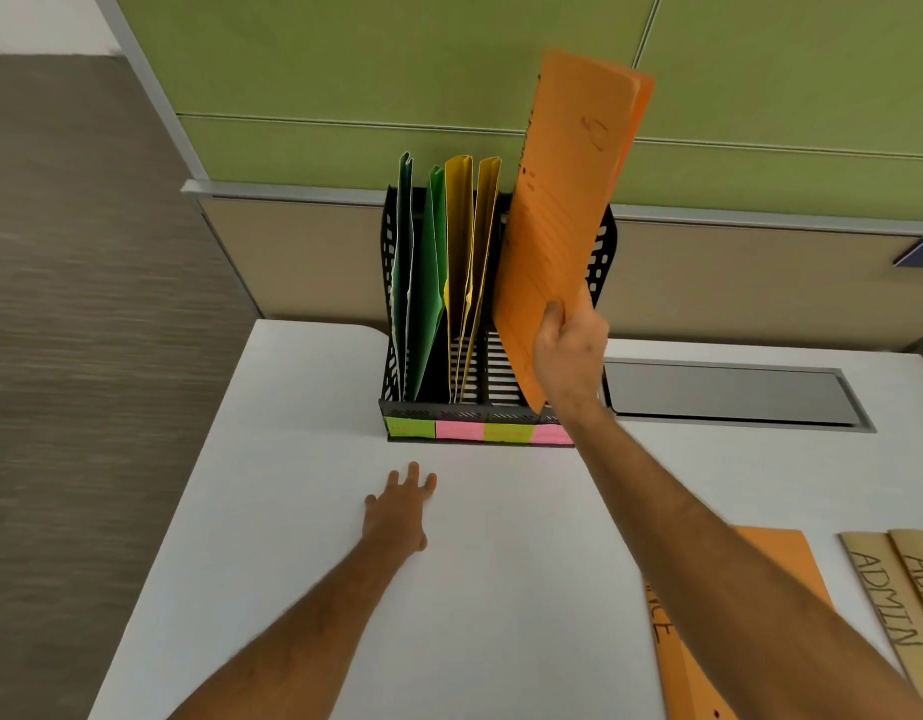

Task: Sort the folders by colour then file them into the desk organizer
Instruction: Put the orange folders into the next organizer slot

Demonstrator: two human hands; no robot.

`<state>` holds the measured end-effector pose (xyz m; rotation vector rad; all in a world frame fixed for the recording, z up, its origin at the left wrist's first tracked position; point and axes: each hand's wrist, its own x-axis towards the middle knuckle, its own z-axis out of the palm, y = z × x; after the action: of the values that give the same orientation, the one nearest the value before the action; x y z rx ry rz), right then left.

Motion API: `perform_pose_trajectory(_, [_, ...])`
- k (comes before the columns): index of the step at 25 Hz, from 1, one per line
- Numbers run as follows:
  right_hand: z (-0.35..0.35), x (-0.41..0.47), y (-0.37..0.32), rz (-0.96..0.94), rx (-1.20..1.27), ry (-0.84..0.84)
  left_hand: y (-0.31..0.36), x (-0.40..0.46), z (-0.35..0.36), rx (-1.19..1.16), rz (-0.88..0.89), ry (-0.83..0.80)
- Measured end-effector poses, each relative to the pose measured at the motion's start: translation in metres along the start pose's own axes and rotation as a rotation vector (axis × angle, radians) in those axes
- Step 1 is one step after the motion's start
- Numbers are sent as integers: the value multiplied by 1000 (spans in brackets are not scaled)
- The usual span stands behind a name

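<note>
A black desk organizer (604,241) stands at the back of the white desk (303,511). Two green folders (423,283) fill its left slots and two yellow folders (467,252) stand beside them. My right hand (571,350) grips the lower edge of an orange folder (563,210), held upright and tilted over the organizer's right slots. My left hand (399,511) lies flat on the desk in front of the organizer, fingers spread. Another orange folder (672,652) lies on the desk at the lower right, partly under my right forearm.
Two tan folders marked ADMIN (901,595) lie at the right edge. Green and pink sticky labels (459,431) line the organizer's front. A grey cable hatch (729,394) sits in the desk to the right. Green partition panels (345,70) rise behind; carpet lies to the left.
</note>
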<state>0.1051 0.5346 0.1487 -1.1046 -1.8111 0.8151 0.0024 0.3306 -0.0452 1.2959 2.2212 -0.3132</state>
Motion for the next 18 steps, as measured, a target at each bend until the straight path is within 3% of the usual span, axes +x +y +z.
perform_pose_trajectory(8, [45, 6, 17, -23, 59, -74, -2, 4, 2, -7, 3, -4])
perform_pose_trajectory(12, [60, -8, 45, 19, -17, -286, -2, 5, 3, -6, -3, -18])
perform_pose_trajectory(16, [60, -29, 71, 89, -272, -568, -2, 5, 3, -20, 4, -19])
perform_pose_trajectory(18, [57, -34, 73, 117, -241, -593, -3, 4, 2, -33, 21, -10])
